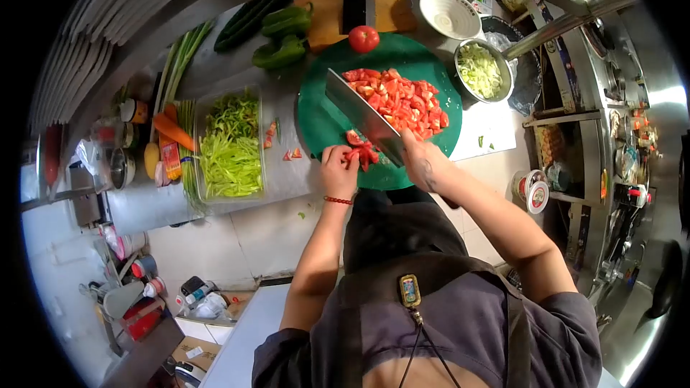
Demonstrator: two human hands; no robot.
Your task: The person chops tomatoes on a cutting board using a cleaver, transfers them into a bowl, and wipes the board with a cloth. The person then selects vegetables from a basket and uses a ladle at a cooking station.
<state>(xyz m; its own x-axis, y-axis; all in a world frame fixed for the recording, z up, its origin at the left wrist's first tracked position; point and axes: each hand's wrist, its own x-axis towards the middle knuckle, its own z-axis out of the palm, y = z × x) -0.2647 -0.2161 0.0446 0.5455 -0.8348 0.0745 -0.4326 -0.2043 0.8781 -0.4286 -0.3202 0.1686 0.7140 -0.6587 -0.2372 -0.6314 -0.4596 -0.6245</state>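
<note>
My right hand (pixel 425 163) is wrapped round the handle of a cleaver (pixel 366 113), whose broad blade slants up and left across a round green cutting board (pixel 320 111). To the left of the blade, my left hand (pixel 338 172) has its fingers curled against cut tomato wedges (pixel 365 156) near the board's front edge. A heap of chopped tomato (pixel 406 100) lies on the other side of the blade. One whole tomato (pixel 364 39) rests at the board's far edge. The curled fingertips of my left hand are partly hidden among the wedges.
A clear container (pixel 261 136) of sliced green vegetables stands left of the board, with a carrot (pixel 172 131) beyond it. Green peppers (pixel 279 52) and a wooden board (pixel 327 18) lie behind. At right are a bowl of chopped greens (pixel 480 72) and a white bowl (pixel 451 14).
</note>
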